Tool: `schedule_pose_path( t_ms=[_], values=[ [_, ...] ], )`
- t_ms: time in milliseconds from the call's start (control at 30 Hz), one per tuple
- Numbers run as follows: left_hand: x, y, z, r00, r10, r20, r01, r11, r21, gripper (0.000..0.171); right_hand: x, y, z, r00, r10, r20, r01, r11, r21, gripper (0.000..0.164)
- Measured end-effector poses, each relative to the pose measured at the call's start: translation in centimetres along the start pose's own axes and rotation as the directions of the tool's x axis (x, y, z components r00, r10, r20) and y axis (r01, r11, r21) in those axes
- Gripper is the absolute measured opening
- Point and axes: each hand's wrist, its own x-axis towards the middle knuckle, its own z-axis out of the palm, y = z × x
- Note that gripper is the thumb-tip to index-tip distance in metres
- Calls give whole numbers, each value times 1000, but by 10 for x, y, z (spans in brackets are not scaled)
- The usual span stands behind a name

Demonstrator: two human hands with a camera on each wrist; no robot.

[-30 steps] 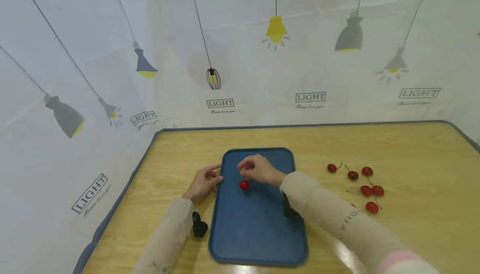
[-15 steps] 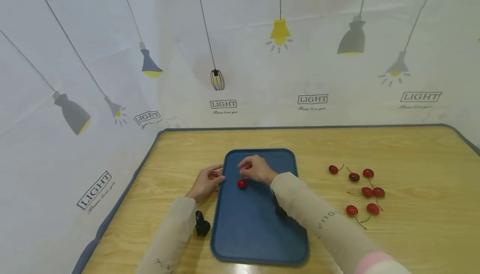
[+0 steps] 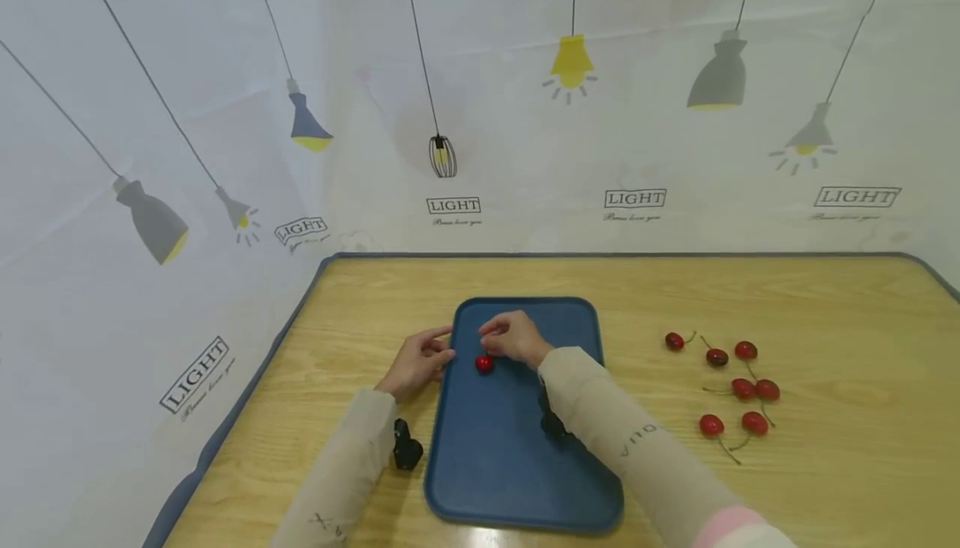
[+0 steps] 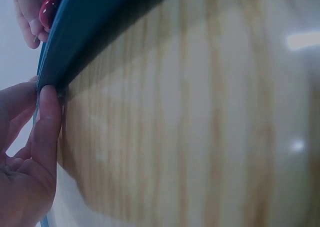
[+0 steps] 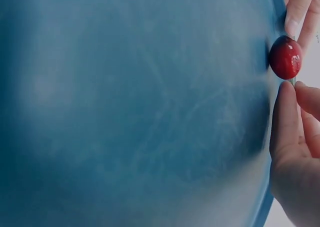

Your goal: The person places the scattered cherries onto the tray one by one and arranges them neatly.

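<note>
My right hand is over the upper left part of the blue tray. Thumb and finger pinch the short green stem of a red cherry. In the right wrist view the cherry hangs close to the tray's surface; whether it touches is hard to tell. At the tray's left rim is my left hand, its fingers fairly straight and touching the edge. The left wrist view shows the left thumb against the rim's outer side, with the other fingers partly hidden.
Several cherries with stems, among them a dark one and a bright one, lie on the wooden table right of the tray. A white sheet printed with lamps rises behind and to the left. Black wrist cameras sit near both cuffs.
My right hand and the pinched cherry have shifted slightly at the tray's left part. The right forearm has drawn inward, uncovering a cherry on the table. My left hand stays at the rim.
</note>
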Motion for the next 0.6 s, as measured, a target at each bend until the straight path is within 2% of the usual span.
schedule_pose_path(
  t_ms=[33, 133, 233, 267, 400, 600],
  values=[
    [0, 0, 0, 1000, 2, 3, -2, 1000, 2, 45, 3, 5, -1, 1000, -28, 13, 28, 1000, 12, 14],
    [0, 0, 1, 1000, -5, 5, 5, 1000, 6, 45, 5, 7, -1, 1000, -27, 15, 26, 1000, 10, 12],
    [0, 0, 1, 1000, -8, 3, 8, 1000, 14, 46, 1, 4, 0, 1000, -19, -4, 19, 1000, 7, 13],
    [-1, 1, 1, 1000, -11, 2, 11, 1000, 14, 46, -3, -1, 1, 1000, 8, -25, -8, 1000, -8, 14],
    [-1, 1, 2, 1000, -10, -2, 10, 1000, 15, 46, -8, -5, 2, 999, 2, -50, -3, 1000, -25, 16],
    [0, 0, 2, 1000, -15, -16, 15, 1000, 16, 46, -8, -7, 3, 998, 12, -57, -13, 1000, -14, 18]
  ],
)
